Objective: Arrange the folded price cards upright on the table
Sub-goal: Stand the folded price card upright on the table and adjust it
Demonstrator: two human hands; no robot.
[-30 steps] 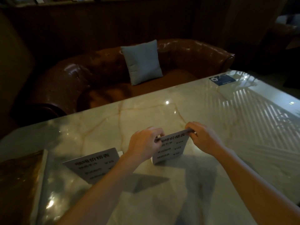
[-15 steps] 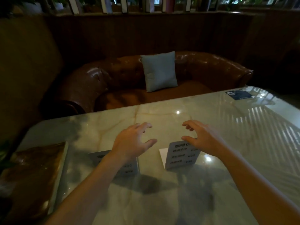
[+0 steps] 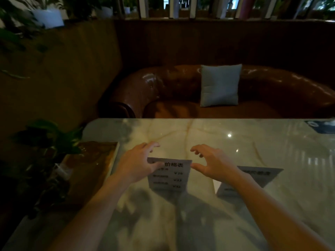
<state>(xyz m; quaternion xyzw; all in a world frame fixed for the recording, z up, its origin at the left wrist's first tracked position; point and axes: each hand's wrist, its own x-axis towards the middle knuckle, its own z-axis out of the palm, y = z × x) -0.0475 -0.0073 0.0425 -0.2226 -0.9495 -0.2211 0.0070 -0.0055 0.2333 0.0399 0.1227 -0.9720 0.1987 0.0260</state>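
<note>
Two folded white price cards stand upright on the marble table. The nearer card faces me with printed lines and prices. My left hand is at its top left corner, thumb lying over the card's face, fingers spread behind. My right hand is open at the card's top right corner, thumb tip just beside its edge. The second card stands to the right, partly hidden behind my right forearm.
A brown glossy book or menu lies at the table's left edge, with a potted plant beside it. Behind the table is a brown leather sofa with a grey cushion. A blue sticker sits far right.
Both hands let go of the right card, which stays upright, and moved left to the other card. The view swung left and upward.
</note>
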